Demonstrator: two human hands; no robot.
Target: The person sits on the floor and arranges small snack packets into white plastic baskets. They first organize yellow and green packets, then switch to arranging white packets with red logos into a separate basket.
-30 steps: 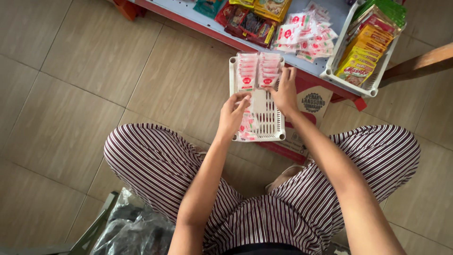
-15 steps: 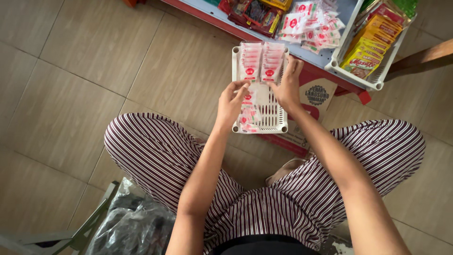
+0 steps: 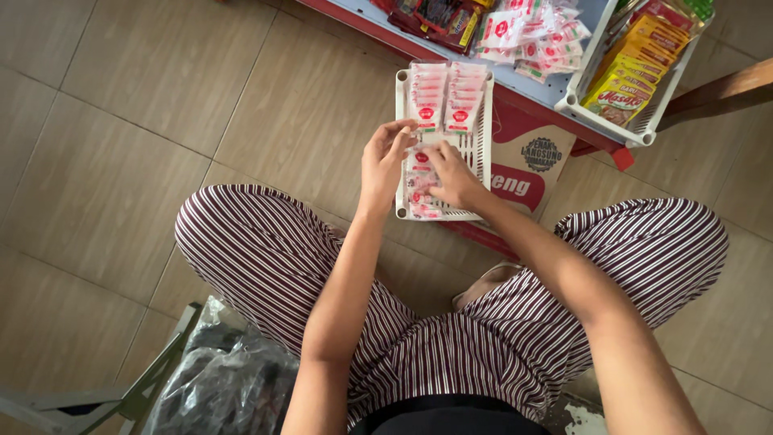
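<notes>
A white slotted tray (image 3: 481,113) rests on a cardboard box in front of my knees. Two neat rows of small pink-and-white sachets (image 3: 444,98) fill its far half. More loose sachets (image 3: 420,187) lie in its near left part. My left hand (image 3: 383,159) hovers at the tray's left edge, fingers curled on a sachet next to the rows. My right hand (image 3: 451,176) lies over the loose sachets in the near half, fingers pressing on them.
A low blue shelf with a red edge (image 3: 541,90) carries more pink sachets (image 3: 527,32), dark packets (image 3: 435,14) and a white basket of yellow sachets (image 3: 636,64). A cardboard box (image 3: 527,165) sits under the tray. A dark plastic bag (image 3: 225,379) lies beside my left leg on the tiled floor.
My right hand has come back from the stacked rows to the near half of the tray. My left hand has shifted up toward the rows. The camera has tilted slightly.
</notes>
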